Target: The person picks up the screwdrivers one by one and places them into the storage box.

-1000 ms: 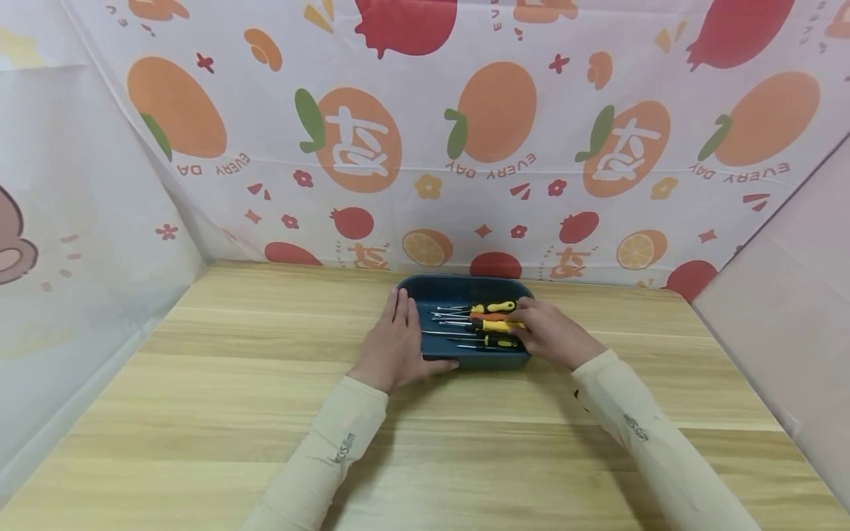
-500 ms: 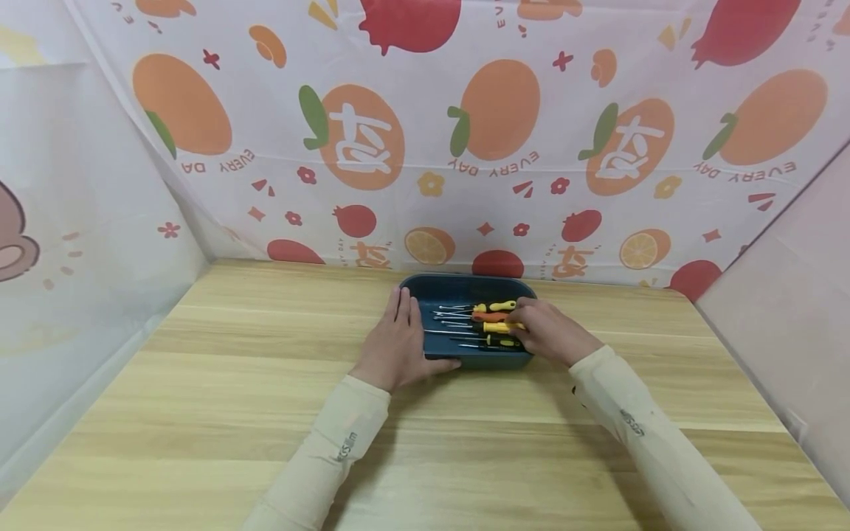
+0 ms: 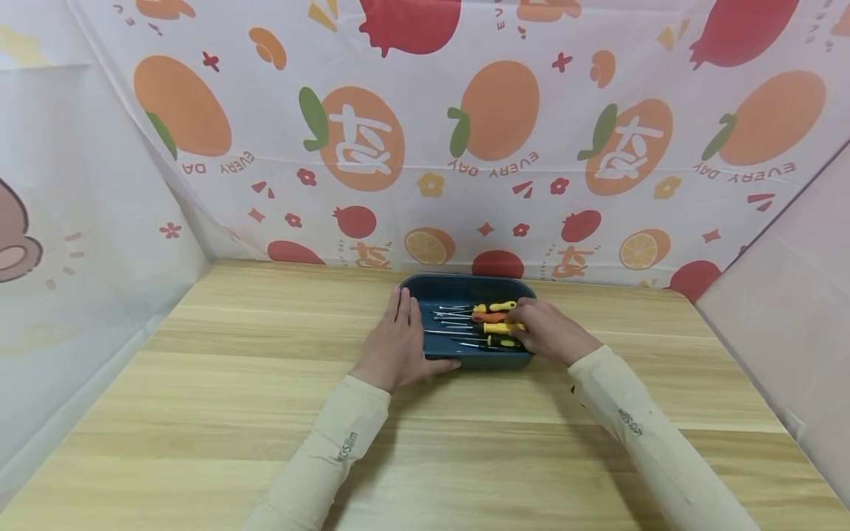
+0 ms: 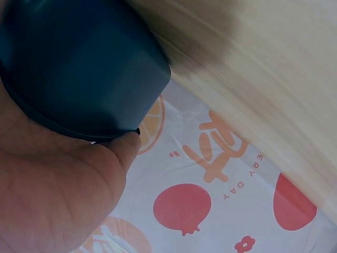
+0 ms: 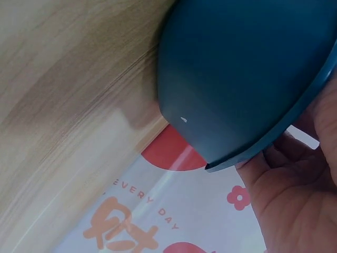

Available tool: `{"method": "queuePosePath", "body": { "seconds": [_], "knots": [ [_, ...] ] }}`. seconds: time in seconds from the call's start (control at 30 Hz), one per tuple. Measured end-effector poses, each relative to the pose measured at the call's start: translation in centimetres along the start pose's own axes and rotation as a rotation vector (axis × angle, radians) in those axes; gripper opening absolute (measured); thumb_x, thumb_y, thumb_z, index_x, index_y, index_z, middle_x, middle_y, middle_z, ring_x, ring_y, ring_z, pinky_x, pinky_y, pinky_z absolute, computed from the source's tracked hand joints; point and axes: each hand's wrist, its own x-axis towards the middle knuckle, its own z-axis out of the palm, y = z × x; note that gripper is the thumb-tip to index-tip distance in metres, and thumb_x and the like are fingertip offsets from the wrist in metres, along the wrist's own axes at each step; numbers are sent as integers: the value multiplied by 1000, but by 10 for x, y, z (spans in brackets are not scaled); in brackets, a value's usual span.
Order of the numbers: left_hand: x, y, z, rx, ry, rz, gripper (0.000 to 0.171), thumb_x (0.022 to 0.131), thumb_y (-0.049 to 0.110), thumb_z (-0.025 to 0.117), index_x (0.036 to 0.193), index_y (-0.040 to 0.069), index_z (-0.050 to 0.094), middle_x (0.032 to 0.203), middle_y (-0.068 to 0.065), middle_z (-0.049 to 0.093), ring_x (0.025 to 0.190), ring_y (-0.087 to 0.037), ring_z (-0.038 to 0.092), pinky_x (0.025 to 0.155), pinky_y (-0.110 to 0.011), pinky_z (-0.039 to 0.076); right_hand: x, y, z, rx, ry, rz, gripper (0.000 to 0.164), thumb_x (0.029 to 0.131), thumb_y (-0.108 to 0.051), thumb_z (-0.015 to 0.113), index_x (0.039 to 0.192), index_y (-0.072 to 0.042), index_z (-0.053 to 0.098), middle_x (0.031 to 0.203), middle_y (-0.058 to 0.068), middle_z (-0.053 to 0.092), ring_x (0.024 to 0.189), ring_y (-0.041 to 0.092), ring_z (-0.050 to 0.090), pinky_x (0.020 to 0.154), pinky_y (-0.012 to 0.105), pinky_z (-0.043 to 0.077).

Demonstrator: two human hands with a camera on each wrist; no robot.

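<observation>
Several screwdrivers with yellow, orange and black handles lie side by side in a dark teal tray (image 3: 465,284), their shafts pointing left. My right hand (image 3: 550,332) reaches over the tray's right end and pinches the handle of a yellow screwdriver (image 3: 494,327). Just behind it lies an orange-handled screwdriver (image 3: 487,317); a black and yellow one (image 3: 502,341) is in front. My left hand (image 3: 393,346) rests on the tray's left end, fingers straight along the rim and thumb along the front wall. Both wrist views show the tray's outside wall (image 4: 79,68), with the screwdrivers hidden.
The tray stands on a wood-grain table (image 3: 232,413) close to its back edge. Behind rises a fruit-printed cloth (image 3: 425,133). Pale cloth sheets hang at the left and right sides.
</observation>
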Motion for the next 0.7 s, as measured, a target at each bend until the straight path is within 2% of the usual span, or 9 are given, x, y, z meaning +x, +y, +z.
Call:
{"method": "queuePosePath", "body": {
  "seconds": [0.2,0.47,0.57,0.63,0.7],
  "knots": [
    [2,-2,2,11,16,4,126,77,89,52,151,-11,34,159,-30,28,151,-44,19,120,-44,26,3,1,1,1,12,-19,26,89,-7,79,115,-2,76,107,10,69,91,23,61,91,41,58],
    [0,-9,6,-28,-7,-8,128,77,89,52,152,-12,31,161,-30,25,151,-43,18,121,-44,25,9,1,4,32,27,-43,25,89,-9,79,113,-2,76,105,9,68,88,21,60,87,38,59],
    [1,-13,6,-58,-41,-8,131,76,92,49,154,-11,27,163,-29,20,152,-42,14,122,-45,22,10,5,4,83,83,-7,27,92,-15,77,117,-3,75,103,8,68,82,20,59,79,36,60],
    [2,-15,6,-108,-71,-12,131,75,93,46,156,-8,24,164,-27,16,153,-42,10,122,-46,21,10,10,3,121,152,26,31,95,-21,73,122,-4,72,106,9,67,84,23,60,80,39,60],
    [4,-18,5,-181,-94,-22,129,77,93,43,158,-5,21,166,-24,11,154,-39,7,123,-46,19,8,18,3,153,230,58,38,99,-27,69,129,-5,68,116,11,68,93,28,64,85,46,59]
  ]
}}
